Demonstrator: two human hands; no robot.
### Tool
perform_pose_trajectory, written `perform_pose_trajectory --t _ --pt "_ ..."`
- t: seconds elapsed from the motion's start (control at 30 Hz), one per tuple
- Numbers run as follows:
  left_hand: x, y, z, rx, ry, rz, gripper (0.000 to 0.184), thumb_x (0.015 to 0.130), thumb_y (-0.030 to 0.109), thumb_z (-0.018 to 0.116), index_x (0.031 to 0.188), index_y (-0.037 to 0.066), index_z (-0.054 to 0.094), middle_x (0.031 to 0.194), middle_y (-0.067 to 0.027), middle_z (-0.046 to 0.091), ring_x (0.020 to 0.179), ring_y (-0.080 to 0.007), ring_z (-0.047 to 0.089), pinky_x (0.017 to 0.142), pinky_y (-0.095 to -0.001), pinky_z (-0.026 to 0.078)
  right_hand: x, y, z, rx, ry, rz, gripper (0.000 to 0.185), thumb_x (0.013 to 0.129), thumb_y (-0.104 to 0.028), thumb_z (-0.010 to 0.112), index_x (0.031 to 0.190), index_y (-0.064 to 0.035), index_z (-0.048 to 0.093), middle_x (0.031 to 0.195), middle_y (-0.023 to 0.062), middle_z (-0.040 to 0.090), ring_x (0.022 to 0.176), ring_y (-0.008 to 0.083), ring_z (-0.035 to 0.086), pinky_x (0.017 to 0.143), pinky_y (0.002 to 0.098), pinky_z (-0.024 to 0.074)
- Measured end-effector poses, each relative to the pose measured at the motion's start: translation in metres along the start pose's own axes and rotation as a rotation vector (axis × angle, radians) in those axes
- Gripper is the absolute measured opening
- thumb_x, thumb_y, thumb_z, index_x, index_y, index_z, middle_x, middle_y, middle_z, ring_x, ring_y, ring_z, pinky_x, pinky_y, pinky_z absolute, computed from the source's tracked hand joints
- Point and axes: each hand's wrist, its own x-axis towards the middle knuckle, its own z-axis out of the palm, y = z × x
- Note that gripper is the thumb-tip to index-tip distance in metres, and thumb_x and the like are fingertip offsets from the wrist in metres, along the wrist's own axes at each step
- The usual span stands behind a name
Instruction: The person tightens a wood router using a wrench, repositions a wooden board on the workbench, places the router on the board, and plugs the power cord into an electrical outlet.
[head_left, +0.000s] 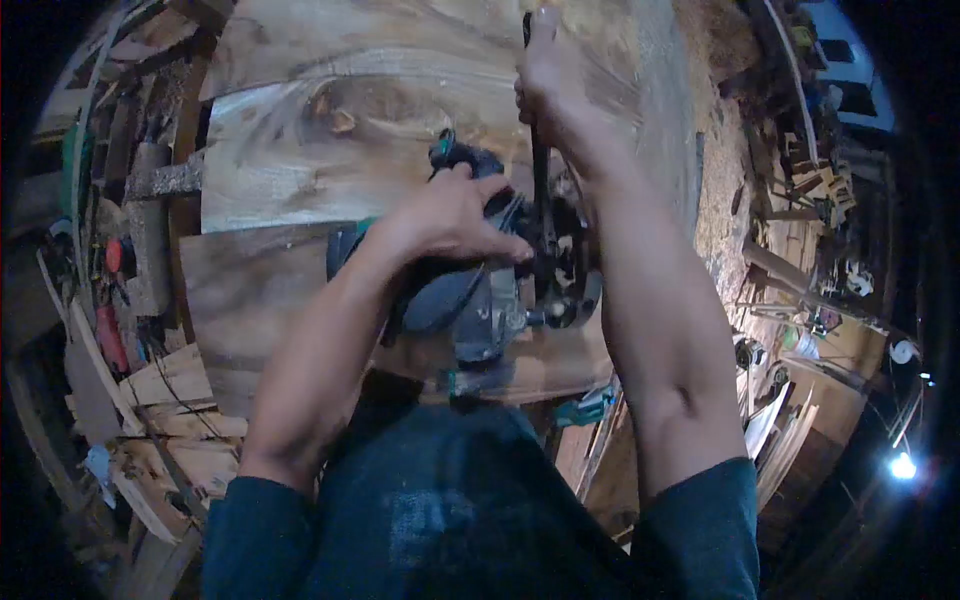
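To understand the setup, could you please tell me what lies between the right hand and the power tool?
In the head view, a dark bar runs from the right hand to the power tool, with wood beneath.

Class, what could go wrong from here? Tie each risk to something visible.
The right hand grips the upper end of a long dark bar; if the bar slips at the machine, that hand could jerk away. The thumb of the left hand lies close to the bar, so it might get pinched. The machine rests on wooden boards and could shift if the left hand eases off.
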Motion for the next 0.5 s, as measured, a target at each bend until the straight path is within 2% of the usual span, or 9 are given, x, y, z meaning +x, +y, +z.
perform_pose_trajectory --t 0.2,0.37,0.5 --pt "-0.0017 0.0054 -0.0114 -0.064 -0.110 -0.021 0.102 0.064 0.073 0.072 0.139 0.009 0.049 0.136 -0.0372 0.044 0.126 -0.0495 0.047 0.106 -0.0486 0.040 -0.0016 -0.0013 -0.0079 0.021 -0.101 0.102 0.084 0.096 -0.070 0.022 0.074 0.0036 0.056 0.057 0.0122 0.052 0.045 0.0238 0.051 0.044 0.0403 0.0422" --pt "-0.0014 -0.0001 -0.0026 -0.041 -0.070 -0.001 0.105 0.064 0.075 0.071 0.142 0.009 0.047 0.137 -0.0379 0.043 0.127 -0.0508 0.046 0.107 -0.0490 0.040 -0.0072 -0.0014 -0.0067 0.026 -0.087 0.131 0.086 0.095 -0.072 0.023 0.075 0.0048 0.057 0.057 0.0121 0.052 0.045 0.0242 0.051 0.044 0.0398 0.0417" --pt "-0.0011 0.0023 -0.0054 -0.021 -0.062 -0.012 0.107 0.065 0.074 0.072 0.143 0.007 0.045 0.140 -0.0387 0.040 0.129 -0.0511 0.044 0.109 -0.0489 0.038 -0.0015 0.0044 -0.0012 0.070 -0.046 0.048 0.086 0.095 -0.072 0.023 0.082 0.0064 0.058 0.058 0.0115 0.052 0.046 0.0237 0.051 0.044 0.0395 0.0411"
